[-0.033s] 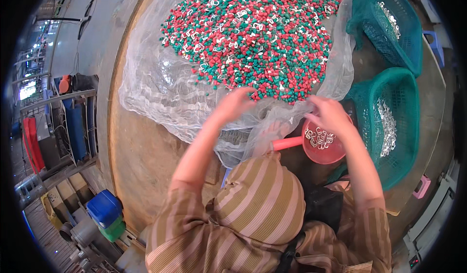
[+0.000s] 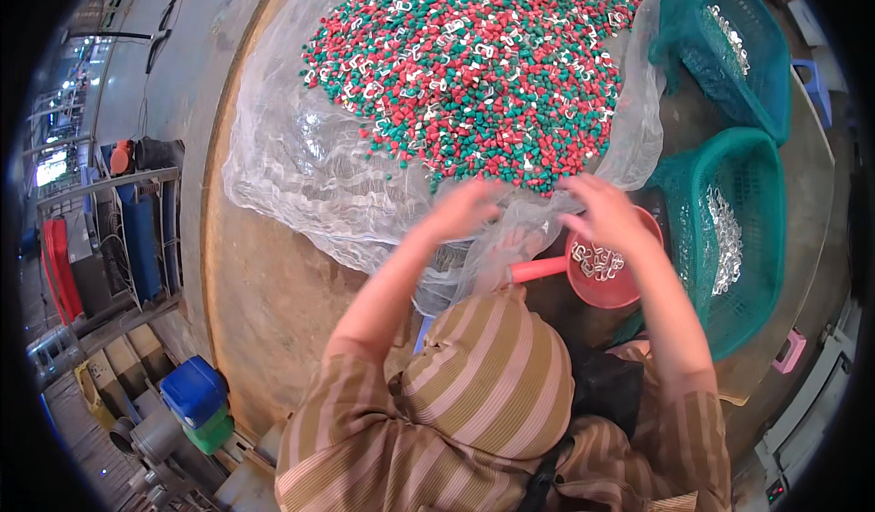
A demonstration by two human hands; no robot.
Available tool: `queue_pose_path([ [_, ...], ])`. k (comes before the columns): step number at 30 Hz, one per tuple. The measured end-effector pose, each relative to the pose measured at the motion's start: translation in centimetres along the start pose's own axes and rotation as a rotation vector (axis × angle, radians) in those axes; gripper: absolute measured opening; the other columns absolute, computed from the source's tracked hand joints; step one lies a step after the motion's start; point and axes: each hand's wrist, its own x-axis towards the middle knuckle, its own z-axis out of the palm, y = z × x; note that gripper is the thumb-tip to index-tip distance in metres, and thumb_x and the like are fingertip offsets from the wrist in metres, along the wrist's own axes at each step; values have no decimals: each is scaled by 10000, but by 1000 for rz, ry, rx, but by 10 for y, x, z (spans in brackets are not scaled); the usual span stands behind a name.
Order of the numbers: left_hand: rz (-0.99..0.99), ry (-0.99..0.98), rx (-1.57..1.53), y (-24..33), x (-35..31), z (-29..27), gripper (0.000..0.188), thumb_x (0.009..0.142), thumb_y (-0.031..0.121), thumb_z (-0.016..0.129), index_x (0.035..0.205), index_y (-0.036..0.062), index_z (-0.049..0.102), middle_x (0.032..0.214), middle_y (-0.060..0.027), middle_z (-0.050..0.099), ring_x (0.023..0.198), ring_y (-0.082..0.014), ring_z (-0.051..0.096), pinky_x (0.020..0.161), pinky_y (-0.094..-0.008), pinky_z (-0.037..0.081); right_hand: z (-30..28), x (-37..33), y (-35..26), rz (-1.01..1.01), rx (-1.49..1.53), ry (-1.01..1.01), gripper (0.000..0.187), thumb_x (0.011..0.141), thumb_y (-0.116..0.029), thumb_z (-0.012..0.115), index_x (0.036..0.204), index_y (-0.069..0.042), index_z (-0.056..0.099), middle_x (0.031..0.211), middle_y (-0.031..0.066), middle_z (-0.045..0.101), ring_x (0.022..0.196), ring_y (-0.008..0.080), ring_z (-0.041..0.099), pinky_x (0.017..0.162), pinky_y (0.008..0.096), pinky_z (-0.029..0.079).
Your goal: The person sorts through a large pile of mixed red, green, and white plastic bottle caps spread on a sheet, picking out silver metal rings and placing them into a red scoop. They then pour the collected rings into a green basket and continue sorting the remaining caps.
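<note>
A large heap of small red and green pieces [image 2: 483, 83], mixed with white S- or ring-shaped clips, lies on a sheer white mesh cloth [image 2: 310, 161]. At the heap's near edge, my left hand [image 2: 467, 209] hovers over the cloth, slightly blurred, its fingers stretched and apart. My right hand [image 2: 603, 213] is at the near right edge of the heap, thumb and fingers apart, with nothing visible in it. Below it, partly covered by that hand and wrist, a red long-handled scoop [image 2: 606, 295] holds several white clips [image 2: 597, 261].
To the right stand two green-blue mesh-lined baskets, the near basket [image 2: 761, 320] and the far basket [image 2: 775, 102], both with white clips inside. A pink handle-like piece [image 2: 790, 350] is at the table's right edge. Blue and green containers [image 2: 194, 392] stand at lower left.
My left hand has shifted right and a little toward me, away from the heap's edge. My right hand has moved slightly left. The scoop stays in place.
</note>
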Motion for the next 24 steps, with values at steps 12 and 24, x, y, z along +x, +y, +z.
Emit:
queue_pose_path([
  [12,-233,682,311,-65,10,-14,306,677,134,758,940,53,626,845,-99,600,770,-275,600,696,-356,491,85,25,12,89,8,-483,523,826,-523,550,1074,-71,642,1048,207,626,1004,347,589,855,452,463],
  [24,-448,347,-178,-80,-27,-15,519,601,-78,755,1075,55,591,876,2,585,699,-53,536,618,-208,469,116,87,-23,-178,-84,-157,365,795,-198,641,1132,-82,560,1041,121,534,1051,292,518,886,412,434],
])
